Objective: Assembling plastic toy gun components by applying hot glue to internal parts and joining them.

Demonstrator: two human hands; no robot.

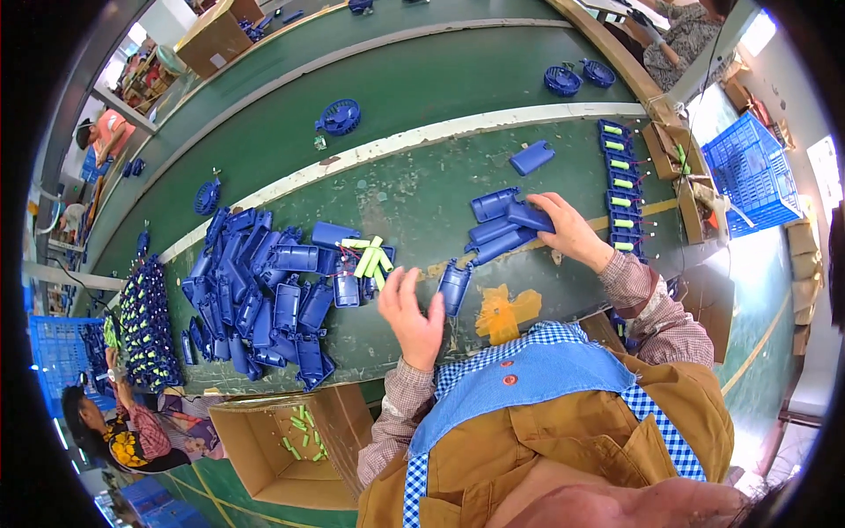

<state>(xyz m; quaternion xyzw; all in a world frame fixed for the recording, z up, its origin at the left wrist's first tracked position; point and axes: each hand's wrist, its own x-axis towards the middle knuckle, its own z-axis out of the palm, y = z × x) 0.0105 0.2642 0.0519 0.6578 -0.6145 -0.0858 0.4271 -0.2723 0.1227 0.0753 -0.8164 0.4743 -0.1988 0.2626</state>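
Observation:
My right hand grips the end of a blue plastic casing, thumb on one side and fingers on the other. Beneath and beside that piece are several more blue casings in a small group, one of them a hollow half. My left hand is open, palm down with fingers apart. Its thumb comes close to a hollow blue casing standing at a slant; whether they touch I cannot tell. Left of this hand, lime-green cylindrical batteries lie crossed on top of casings.
A large heap of blue casings covers the left of the green table. At right stands a row of casings holding batteries. A lone casing lies farther back. Round blue grilles sit beyond the white strip. A cardboard box with batteries stands below.

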